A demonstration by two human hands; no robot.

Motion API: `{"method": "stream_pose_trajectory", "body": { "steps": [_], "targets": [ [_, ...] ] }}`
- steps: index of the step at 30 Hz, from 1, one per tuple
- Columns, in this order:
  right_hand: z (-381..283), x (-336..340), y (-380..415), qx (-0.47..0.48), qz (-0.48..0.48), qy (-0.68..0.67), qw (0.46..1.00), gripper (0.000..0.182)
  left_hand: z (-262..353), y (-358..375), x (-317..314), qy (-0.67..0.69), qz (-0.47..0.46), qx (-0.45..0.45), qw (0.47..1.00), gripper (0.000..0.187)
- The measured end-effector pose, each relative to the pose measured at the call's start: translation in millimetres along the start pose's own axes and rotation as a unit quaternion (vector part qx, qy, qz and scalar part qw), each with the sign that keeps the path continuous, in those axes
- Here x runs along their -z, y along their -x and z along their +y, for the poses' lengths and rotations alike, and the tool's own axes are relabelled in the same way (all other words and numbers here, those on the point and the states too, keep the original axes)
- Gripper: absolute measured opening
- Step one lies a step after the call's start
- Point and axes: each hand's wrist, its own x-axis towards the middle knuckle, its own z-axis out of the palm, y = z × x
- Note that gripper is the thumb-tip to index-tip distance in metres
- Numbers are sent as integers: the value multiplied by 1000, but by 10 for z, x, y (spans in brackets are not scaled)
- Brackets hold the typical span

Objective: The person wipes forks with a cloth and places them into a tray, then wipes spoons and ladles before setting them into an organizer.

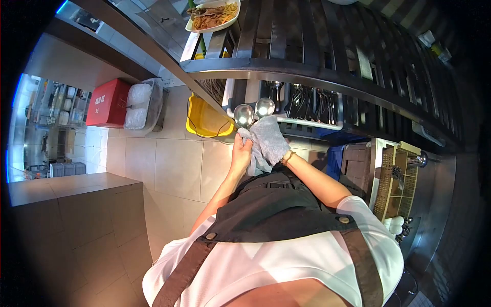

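Note:
Two shiny round-bowled spoons stand side by side above my hands, the left spoon (244, 115) and the right spoon (265, 107). My left hand (242, 148) is closed around the left spoon's handle and part of a grey cloth (260, 166). The same cloth covers my right hand (269, 139), whose fingers are hidden; it lies right below the right spoon. Just beyond, a white cutlery tray (312, 123) under the slatted metal shelf holds many dark, shiny utensils (311, 105).
A metal shelf edge (307, 72) runs above my hands, with a plate of food (214, 16) on the slats. A yellow bin (209, 118) and a red box (108, 103) are at left. A wicker cutlery basket (393, 179) sits at right.

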Motion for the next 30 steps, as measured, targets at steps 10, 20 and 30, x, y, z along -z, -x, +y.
{"method": "stream_pose_trajectory", "body": {
  "steps": [10, 20, 30],
  "targets": [
    [716, -239, -365, -54, -208, -42, 976, 16, -7, -19, 167, -41, 70, 28, 996, 22],
    [334, -136, -273, 35, 22, 48, 998, 56, 72, -84, -18, -211, 34, -98, 972, 24],
    [464, -366, -128, -254, 14, -692, 675, 20, 222, -97, -175, -18, 20, -68, 997, 31]
  ]
}}
